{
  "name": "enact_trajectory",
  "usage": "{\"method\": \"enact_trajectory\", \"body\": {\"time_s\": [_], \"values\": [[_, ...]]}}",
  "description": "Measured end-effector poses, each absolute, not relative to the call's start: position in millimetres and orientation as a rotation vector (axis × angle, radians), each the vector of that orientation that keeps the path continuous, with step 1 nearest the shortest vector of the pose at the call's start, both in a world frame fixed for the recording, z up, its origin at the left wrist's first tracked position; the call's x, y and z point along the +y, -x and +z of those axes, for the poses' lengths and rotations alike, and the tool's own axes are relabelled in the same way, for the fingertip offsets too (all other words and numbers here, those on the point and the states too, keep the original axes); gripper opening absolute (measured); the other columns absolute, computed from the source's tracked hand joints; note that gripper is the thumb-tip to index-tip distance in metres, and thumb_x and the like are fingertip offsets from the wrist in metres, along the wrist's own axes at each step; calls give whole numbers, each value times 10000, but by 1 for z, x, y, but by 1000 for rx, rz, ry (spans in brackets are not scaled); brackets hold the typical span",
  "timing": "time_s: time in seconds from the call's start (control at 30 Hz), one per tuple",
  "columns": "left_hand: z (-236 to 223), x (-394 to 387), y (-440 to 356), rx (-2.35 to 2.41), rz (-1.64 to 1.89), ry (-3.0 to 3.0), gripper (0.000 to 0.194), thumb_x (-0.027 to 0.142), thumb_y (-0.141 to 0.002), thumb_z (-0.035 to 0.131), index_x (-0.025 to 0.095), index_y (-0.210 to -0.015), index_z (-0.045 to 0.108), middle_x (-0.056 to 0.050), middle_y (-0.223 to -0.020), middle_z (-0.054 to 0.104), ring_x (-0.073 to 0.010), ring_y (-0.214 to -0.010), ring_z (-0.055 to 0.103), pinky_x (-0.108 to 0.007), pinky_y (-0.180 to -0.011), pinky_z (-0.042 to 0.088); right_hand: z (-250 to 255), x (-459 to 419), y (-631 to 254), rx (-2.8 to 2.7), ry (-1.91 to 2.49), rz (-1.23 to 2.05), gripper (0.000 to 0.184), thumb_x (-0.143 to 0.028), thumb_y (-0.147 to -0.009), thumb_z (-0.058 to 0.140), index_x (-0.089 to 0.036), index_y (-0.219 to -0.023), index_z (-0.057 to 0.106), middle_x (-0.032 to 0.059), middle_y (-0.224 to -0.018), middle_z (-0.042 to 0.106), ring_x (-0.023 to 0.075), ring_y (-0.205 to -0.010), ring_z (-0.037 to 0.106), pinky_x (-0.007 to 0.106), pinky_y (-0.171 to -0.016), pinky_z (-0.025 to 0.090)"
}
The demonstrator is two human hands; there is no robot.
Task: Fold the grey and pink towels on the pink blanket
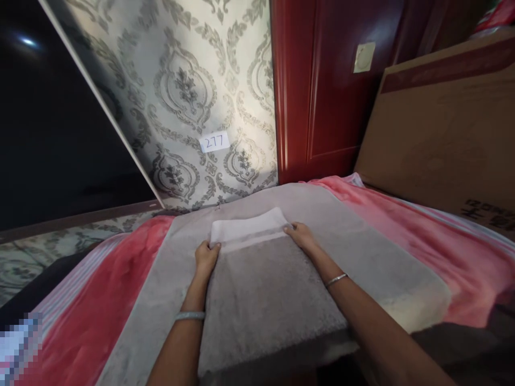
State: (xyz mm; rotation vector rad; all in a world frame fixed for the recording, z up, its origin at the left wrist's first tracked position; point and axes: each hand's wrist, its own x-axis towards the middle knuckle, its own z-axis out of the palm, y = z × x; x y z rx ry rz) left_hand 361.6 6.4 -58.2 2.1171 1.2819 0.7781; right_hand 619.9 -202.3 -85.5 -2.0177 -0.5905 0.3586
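A grey terry towel (pixel 265 300) lies folded in a thick stack on a wider grey towel layer (pixel 386 257). Its far end shows a white band (pixel 248 228), possibly a white towel or a pale hem. My left hand (pixel 207 259) grips the stack's left side near the band. My right hand (pixel 301 237) holds the right side, its fingertips at the band's right end. A thin bangle circles each wrist. The underside of the stack is hidden.
A pink-red blanket (pixel 454 252) lies beneath the towels. Ahead stand a damask-patterned panel (pixel 181 91) with a paper label reading 277 (pixel 214 142), a red wooden door (pixel 322 91), a cardboard box (pixel 450 134) at right, and a dark panel (pixel 52 128) at left.
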Motion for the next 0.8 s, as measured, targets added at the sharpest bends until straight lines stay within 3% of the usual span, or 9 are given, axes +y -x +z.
{"method": "enact_trajectory", "body": {"time_s": [0.13, 0.27, 0.5, 0.67, 0.8], "values": [[-62, 8, -358, 1235, 753, -2092, 244, 441, -705, 591, 215, -621, 557, 21, -564, 501, -185, -637, 522, -276, -596, 365, -95, -212, -623, -640, 1929, 386, 323, -400, -816, 594, -142, -940, 744, 71, -913, 729, 228, -895, 634, 276, -773, 465], [-62, 10, -355, 1145, 692, -2033, 450, 561, -795, 453, 171, -671, 640, -11, -622, 581, -186, -659, 562, -267, -585, 395, -96, -219, -628, -679, 1847, 476, 528, -552, -885, 425, -121, -818, 721, 67, -764, 698, 218, -747, 618, 287, -674, 468], [-66, 11, -357, 1123, 749, -2066, 397, 510, -781, 525, 151, -716, 680, -12, -634, 610, -178, -647, 561, -258, -586, 394, -93, -211, -629, -750, 1935, 311, 308, -413, -822, 528, -169, -669, 638, 20, -689, 623, 196, -739, 576, 256, -657, 392], [-64, 6, -359, 1277, 812, -2230, 298, 418, -833, 514, 173, -745, 658, -19, -612, 571, -187, -660, 525, -277, -633, 369, -96, -208, -627, -752, 2041, 182, 271, -342, -857, 496, -165, -778, 685, 77, -798, 692, 214, -808, 591, 268, -721, 412], [-60, 5, -362, 1353, 660, -2374, 250, 355, -846, 522, 184, -708, 640, -51, -652, 616, -202, -674, 552, -285, -639, 364, -98, -206, -627, -742, 2105, 143, 234, -315, -863, 526, -171, -826, 707, 119, -885, 720, 230, -858, 607, 281, -771, 422]]}}
